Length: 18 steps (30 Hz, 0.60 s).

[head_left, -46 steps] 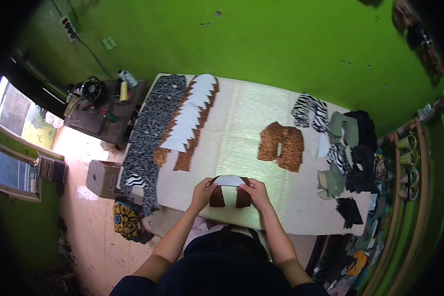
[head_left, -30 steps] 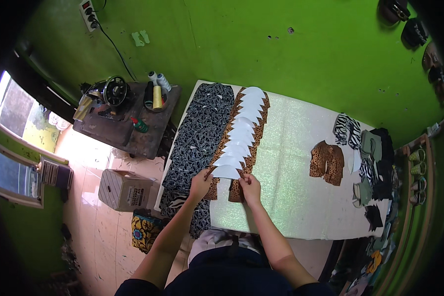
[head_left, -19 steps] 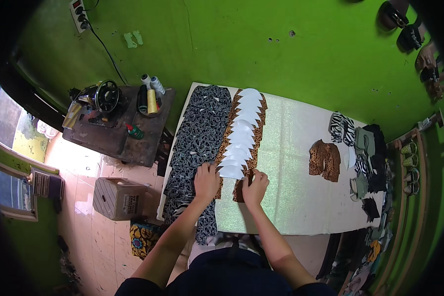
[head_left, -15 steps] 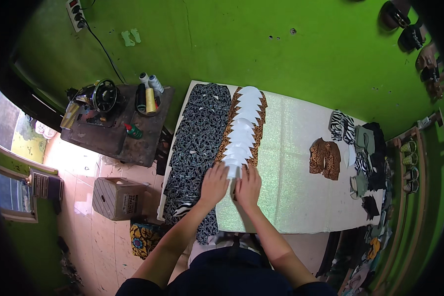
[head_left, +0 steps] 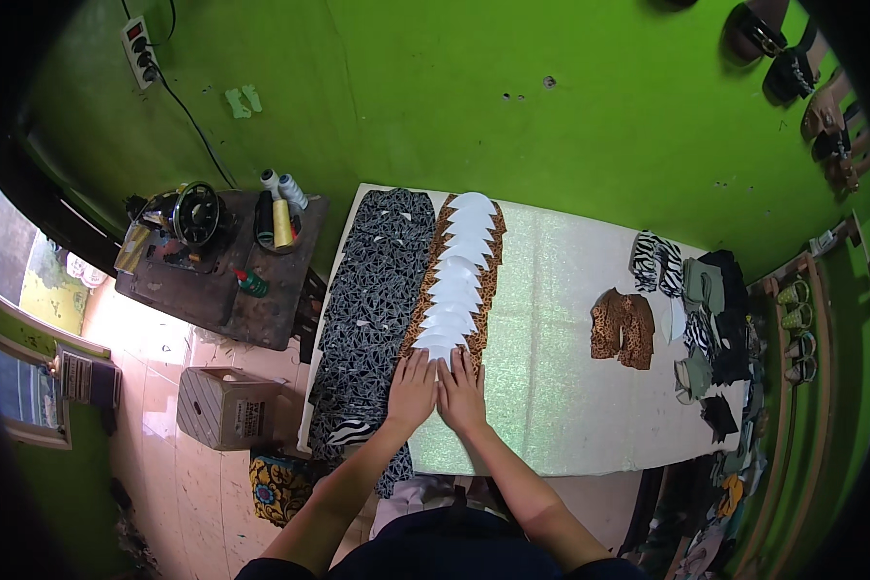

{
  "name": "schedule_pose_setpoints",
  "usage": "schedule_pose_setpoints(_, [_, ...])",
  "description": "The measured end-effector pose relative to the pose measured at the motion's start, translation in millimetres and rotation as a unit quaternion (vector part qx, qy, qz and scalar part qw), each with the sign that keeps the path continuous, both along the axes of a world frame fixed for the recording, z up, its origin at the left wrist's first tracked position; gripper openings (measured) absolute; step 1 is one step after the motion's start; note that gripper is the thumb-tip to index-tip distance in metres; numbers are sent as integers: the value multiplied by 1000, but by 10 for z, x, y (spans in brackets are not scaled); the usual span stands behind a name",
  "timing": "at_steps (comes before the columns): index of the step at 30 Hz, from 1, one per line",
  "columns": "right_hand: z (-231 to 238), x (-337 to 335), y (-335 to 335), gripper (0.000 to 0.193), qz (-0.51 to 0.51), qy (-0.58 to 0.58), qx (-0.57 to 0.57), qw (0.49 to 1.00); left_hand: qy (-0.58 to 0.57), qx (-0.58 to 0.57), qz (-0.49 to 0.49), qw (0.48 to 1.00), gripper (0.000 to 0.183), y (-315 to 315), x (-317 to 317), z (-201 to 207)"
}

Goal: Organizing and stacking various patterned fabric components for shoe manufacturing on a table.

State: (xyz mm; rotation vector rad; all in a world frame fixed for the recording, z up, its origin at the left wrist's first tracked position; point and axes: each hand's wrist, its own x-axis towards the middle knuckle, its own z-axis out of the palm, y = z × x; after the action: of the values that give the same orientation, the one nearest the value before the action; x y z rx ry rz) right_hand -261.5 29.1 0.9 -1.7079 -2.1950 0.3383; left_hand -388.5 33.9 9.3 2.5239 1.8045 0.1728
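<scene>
A row of overlapping white curved pieces [head_left: 458, 280] runs away from me over leopard-print pieces [head_left: 494, 253], whose edges show on both sides. At the near end of this row my left hand [head_left: 413, 394] lies flat, fingers stretched forward. Close beside it my right hand [head_left: 463, 394] also presses down flat, its fingers a little spread. Both hands cover part of the nearest white piece, and I see nothing gripped in either. Left of the row lies a long strip of black-and-grey patterned pieces [head_left: 377, 280].
On the pale table [head_left: 561, 416], a leopard-print pair of pieces [head_left: 622, 329] and zebra-print pieces [head_left: 655, 262] lie right. A sewing machine [head_left: 195, 215] and thread cones [head_left: 282, 224] stand on a dark side table [head_left: 261, 324]. Below is a box [head_left: 211, 408].
The whole view has shifted, so the table appears lower. My hands have come closer together at the near end of the white row, and my right hand lies flatter.
</scene>
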Motion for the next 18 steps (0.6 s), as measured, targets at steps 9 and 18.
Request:
schedule_pose_setpoints(9, [264,1334,9,29,-61,84,86,991,-127,53,-118,983,21,193,1167,221])
schedule_pose_setpoints(18, [329,3374,383,24,-255,-9,140,957,-146,76,-122,979,13,645,2863,284])
